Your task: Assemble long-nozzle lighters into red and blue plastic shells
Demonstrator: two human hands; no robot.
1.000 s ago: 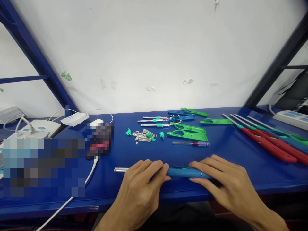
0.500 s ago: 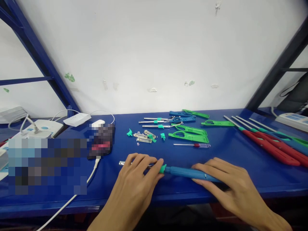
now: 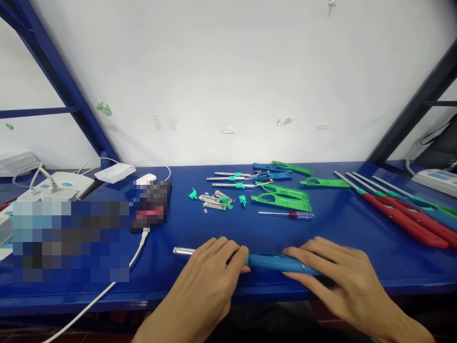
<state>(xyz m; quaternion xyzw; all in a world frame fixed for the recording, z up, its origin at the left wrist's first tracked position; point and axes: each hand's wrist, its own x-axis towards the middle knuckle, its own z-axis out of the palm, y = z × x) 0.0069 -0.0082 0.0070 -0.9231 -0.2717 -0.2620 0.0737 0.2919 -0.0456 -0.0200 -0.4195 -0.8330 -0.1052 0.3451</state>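
Observation:
A blue long-nosed lighter (image 3: 272, 262) lies crosswise between my hands, near the front edge of the table. Its metal tube (image 3: 183, 251) sticks out to the left, past my left hand (image 3: 216, 269). That hand is closed round the tube and the teal collar, which is mostly covered by its fingers. My right hand (image 3: 333, 267) pinches the blue handle between thumb and fingers; the handle's far end is hidden under the palm. Beyond them lie a screwdriver (image 3: 285, 215) and green handle shells (image 3: 282, 203).
Metal tubes with teal collars (image 3: 233, 185), clear fuel tanks (image 3: 214, 205) and small teal triggers (image 3: 193, 194) lie mid-table. Whole red lighters (image 3: 400, 216) rest at the right. A power strip (image 3: 59, 183), a phone (image 3: 152, 205) and a white cable (image 3: 137, 257) occupy the left.
My left hand has slid right along the tube, up against the blue handle, so more tube shows at the left. The teal collar is now mostly covered. My right hand stays on the handle.

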